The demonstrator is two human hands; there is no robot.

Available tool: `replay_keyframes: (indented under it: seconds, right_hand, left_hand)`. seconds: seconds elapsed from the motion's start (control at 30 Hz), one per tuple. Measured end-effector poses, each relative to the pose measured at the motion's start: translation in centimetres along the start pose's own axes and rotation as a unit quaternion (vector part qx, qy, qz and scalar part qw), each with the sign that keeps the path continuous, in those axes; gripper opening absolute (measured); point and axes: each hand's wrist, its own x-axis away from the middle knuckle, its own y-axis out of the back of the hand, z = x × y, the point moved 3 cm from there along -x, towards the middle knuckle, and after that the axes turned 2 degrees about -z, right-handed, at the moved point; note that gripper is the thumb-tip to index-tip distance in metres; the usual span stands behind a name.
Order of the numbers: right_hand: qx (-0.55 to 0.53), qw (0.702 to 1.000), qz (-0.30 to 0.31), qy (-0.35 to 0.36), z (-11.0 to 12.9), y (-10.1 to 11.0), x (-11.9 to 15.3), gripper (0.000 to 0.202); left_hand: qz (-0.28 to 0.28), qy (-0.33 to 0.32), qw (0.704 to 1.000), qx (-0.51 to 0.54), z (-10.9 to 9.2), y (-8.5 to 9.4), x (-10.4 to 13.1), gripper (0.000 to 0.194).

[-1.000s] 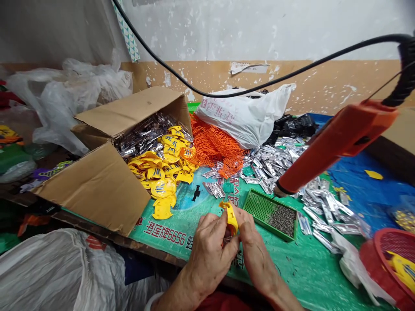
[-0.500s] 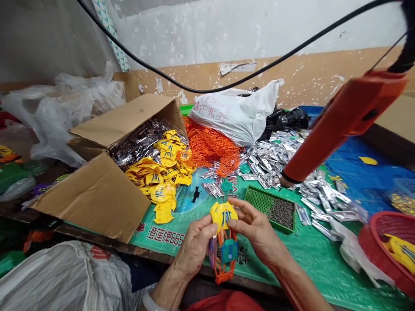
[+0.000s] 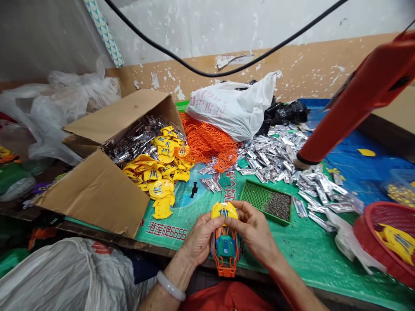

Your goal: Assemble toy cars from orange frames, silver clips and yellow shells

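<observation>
Between my two hands, above the table's near edge, is a toy car body point(image 3: 226, 246) with a yellow front, a green middle and an orange frame. My left hand point(image 3: 203, 237) grips its left side, with the thumb on the yellow hood point(image 3: 223, 210). On the other side my right hand point(image 3: 254, 229) is closed on it, thumb on the hood and fingers curled behind. Both hands' fingertips beneath the part are hidden. Just beyond my right hand lies a green tray point(image 3: 251, 192) with small dark screws point(image 3: 279, 206).
An open cardboard box point(image 3: 94, 194) spills yellow parts point(image 3: 162, 190). Orange frames point(image 3: 207, 142) lie under a white bag point(image 3: 230, 108). Silver pieces point(image 3: 272, 155) spread at centre right. A red electric screwdriver point(image 3: 343, 112) hangs at right, above a red basket point(image 3: 359, 224).
The toy car body has turned from a slant to face me squarely, and my hands have drawn closer together on its yellow front. The view has shifted slightly; the screwdriver appears farther right.
</observation>
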Motion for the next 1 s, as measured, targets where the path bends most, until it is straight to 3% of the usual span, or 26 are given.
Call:
replay_keyframes:
  seconds: [0.17,0.47,0.57,0.63,0.73,0.87,0.93,1.0]
  right_hand:
    - [0.037,0.999,-0.026,0.027,-0.6,0.4,0.5,0.042]
    - [0.064,0.997,-0.021,0.022,-1.4,1.1,0.1,0.037]
    - [0.141,0.989,-0.019,0.049,-1.7,1.5,0.2,0.036]
    - [0.242,0.965,-0.009,0.096,-1.1,2.2,0.5,0.034]
    - [0.365,0.911,-0.059,0.185,1.8,4.7,1.2,0.037]
    - [0.327,0.831,-0.327,0.308,9.2,9.7,1.3,0.063]
    - [0.263,0.841,-0.299,0.367,12.6,10.3,-0.1,0.080]
    - [0.197,0.893,-0.173,0.367,15.1,9.4,-2.4,0.077]
  left_hand:
    - [0.012,0.025,1.000,0.007,0.4,-0.3,-0.1,0.031]
    - [0.026,0.055,0.998,0.011,1.0,-0.1,-0.5,0.027]
    - [0.016,0.062,0.998,0.011,1.0,0.0,-0.6,0.025]
    - [-0.002,0.062,0.998,0.011,0.8,0.0,-0.5,0.025]
    - [-0.028,0.072,0.997,0.002,0.7,0.0,-0.4,0.027]
    - [-0.050,0.089,0.994,-0.025,0.8,0.0,-0.4,0.029]
    - [-0.059,0.092,0.993,-0.035,0.9,0.0,-0.5,0.029]
    - [-0.065,0.097,0.992,-0.042,1.0,-0.1,-0.6,0.028]
